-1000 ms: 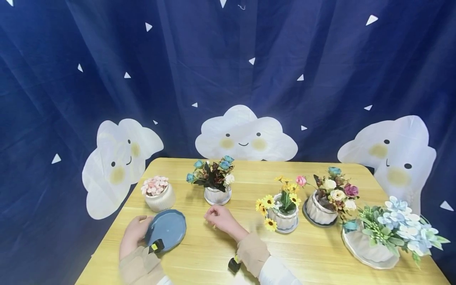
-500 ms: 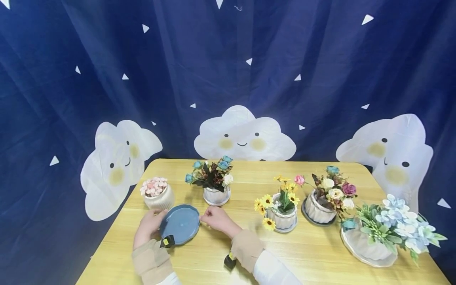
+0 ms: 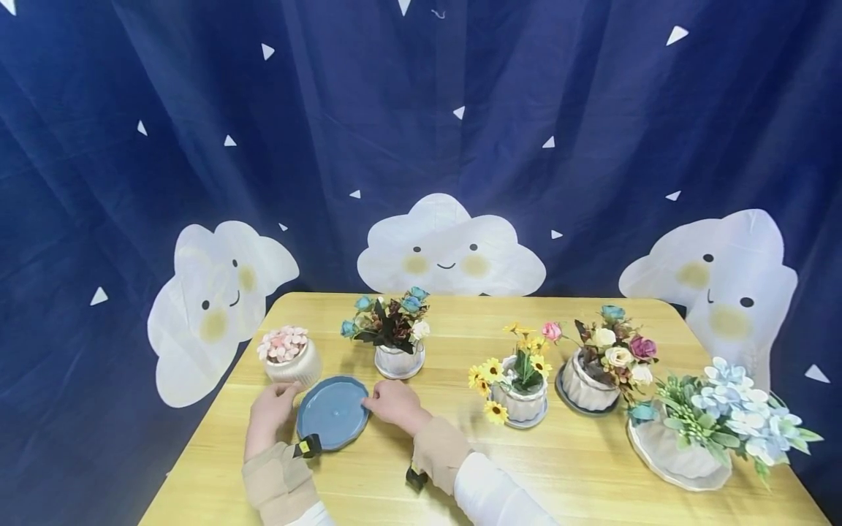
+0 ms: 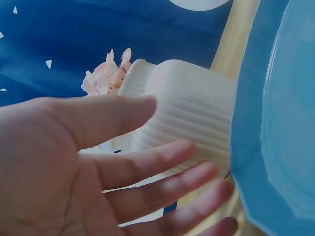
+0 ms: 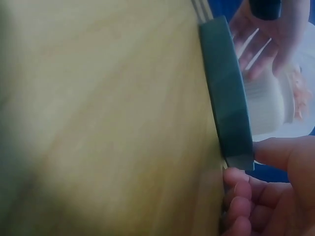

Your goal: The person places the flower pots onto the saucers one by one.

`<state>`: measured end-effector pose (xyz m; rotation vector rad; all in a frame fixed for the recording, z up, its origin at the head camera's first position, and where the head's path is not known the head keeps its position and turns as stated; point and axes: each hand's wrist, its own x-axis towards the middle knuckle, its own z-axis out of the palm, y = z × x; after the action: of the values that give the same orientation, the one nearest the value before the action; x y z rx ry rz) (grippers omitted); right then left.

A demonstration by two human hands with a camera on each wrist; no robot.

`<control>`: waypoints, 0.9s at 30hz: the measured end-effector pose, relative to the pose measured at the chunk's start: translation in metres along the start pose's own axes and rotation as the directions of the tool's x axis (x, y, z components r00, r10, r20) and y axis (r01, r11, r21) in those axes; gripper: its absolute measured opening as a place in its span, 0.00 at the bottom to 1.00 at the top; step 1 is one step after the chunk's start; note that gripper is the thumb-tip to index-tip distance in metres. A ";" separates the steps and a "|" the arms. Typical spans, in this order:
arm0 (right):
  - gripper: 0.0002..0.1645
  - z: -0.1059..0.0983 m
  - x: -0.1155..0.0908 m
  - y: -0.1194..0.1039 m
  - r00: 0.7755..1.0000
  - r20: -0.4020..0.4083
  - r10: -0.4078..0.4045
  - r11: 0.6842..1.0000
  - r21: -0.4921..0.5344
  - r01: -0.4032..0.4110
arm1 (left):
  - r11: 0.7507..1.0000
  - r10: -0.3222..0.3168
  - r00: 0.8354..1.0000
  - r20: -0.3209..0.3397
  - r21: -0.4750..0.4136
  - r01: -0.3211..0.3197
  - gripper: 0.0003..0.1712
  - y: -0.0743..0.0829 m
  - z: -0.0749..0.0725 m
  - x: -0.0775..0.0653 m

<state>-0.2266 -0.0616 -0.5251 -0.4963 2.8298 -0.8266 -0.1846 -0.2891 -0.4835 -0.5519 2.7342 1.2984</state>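
A shallow blue saucer [image 3: 333, 412] lies at the left of the table. My right hand [image 3: 395, 403] pinches its right rim; in the right wrist view the thumb [image 5: 275, 151] is on the inner side and curled fingers are at the underside. My left hand [image 3: 270, 413] is at the saucer's left, close to a ribbed white flowerpot [image 3: 297, 367] with pink flowers [image 3: 283, 344]. Its thumb and fingers [image 4: 147, 162] are spread and relaxed in front of the pot in the left wrist view, holding nothing. Whether they touch the pot I cannot tell.
Behind stands a potted blue-rose arrangement [image 3: 397, 359] on a saucer. To the right are pots with yellow flowers [image 3: 520, 398], mixed roses [image 3: 588, 383] and pale blue flowers [image 3: 684, 449], each on a saucer. A dark blue curtain [image 3: 421, 109] hangs behind the wooden table [image 3: 460, 329].
The saucer has shifted right, away from the table's left edge. My left hand has moved right, releasing it and reaching toward the white pot. My right hand has taken the saucer's right rim.
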 end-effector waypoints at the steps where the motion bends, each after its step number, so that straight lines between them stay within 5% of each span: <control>1: 0.22 0.000 0.000 0.000 1.000 -0.006 -0.001 1.000 -0.009 0.001 | 1.000 -0.003 1.000 -0.029 -0.007 0.003 0.29 0.000 -0.001 0.000; 12: 0.23 -0.007 0.000 0.006 0.998 -0.063 -0.006 0.999 0.035 0.008 | 0.971 -0.097 0.961 -0.259 -0.237 0.034 0.31 0.001 -0.001 0.002; 27: 0.24 -0.005 0.005 0.014 0.995 -0.100 -0.018 0.998 0.055 0.024 | 0.953 -0.050 0.944 -0.325 -0.299 -0.052 0.52 -0.003 0.014 0.023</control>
<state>-0.2358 -0.0501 -0.5289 -0.4904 2.8865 -0.9585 -0.2067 -0.2869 -0.4997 -0.8654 2.7945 1.7933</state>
